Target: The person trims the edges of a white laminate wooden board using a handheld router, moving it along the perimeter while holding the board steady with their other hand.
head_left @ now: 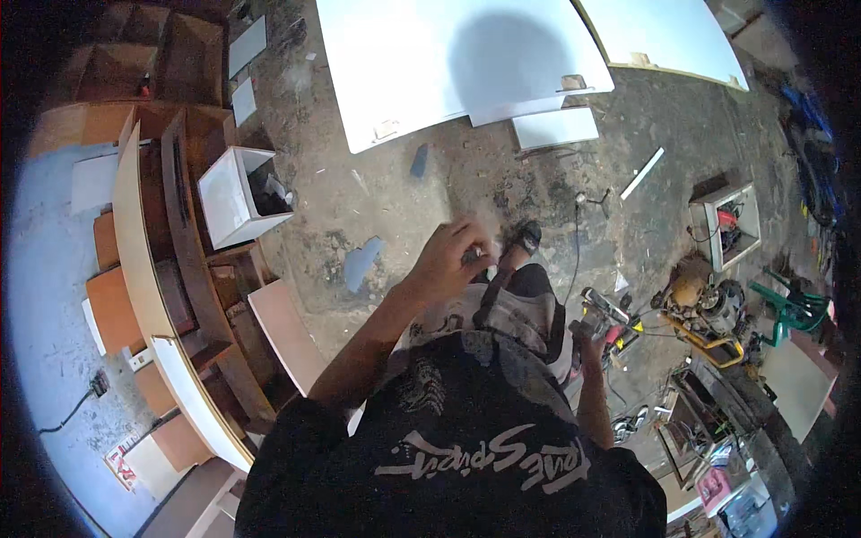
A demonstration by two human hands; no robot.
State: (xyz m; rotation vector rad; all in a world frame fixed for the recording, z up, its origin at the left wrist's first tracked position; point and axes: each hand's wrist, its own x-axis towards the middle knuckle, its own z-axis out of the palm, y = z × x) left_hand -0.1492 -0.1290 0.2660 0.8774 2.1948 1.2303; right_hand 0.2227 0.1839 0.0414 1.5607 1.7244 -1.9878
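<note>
My left hand (pixel 451 258) is raised in front of my body, fingers curled around something small and pale that I cannot make out. My right hand (pixel 587 339) hangs low at my right side and grips a red and black power tool (pixel 608 321) just above the dirt floor. My sandalled foot (pixel 525 238) shows beyond the left hand. A large white panel (pixel 448 54) lies flat on the ground ahead of me.
A wooden cabinet frame (pixel 152 269) stands at my left with a white open box (pixel 235 195) beside it. A second white board (pixel 668 36) lies far right. Tools, a white crate (pixel 725 224), a green stool (pixel 789 309) and cables crowd the right.
</note>
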